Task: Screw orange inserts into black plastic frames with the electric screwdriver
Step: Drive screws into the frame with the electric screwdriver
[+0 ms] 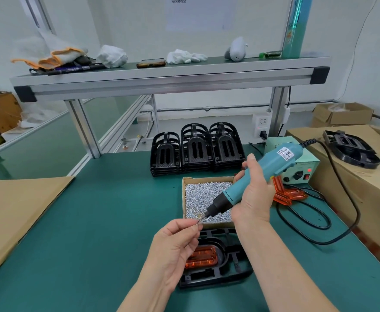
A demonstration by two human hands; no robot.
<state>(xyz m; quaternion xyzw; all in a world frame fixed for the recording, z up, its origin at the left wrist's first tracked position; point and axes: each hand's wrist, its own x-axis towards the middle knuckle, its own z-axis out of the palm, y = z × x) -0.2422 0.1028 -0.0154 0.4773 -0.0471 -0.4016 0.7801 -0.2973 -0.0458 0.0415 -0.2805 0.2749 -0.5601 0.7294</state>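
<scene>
right hand (254, 194) grips screwdriver (272, 163) | left hand (173, 248) pinches screw (197, 224) at bit | orange insert (203, 257) in black frame (229, 275)

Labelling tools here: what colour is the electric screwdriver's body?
The electric screwdriver is teal with a black nose, seen in the head view.

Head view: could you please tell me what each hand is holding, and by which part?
The right hand grips the electric screwdriver round its teal body's middle; the left hand pinches a small screw against the bit.
</scene>
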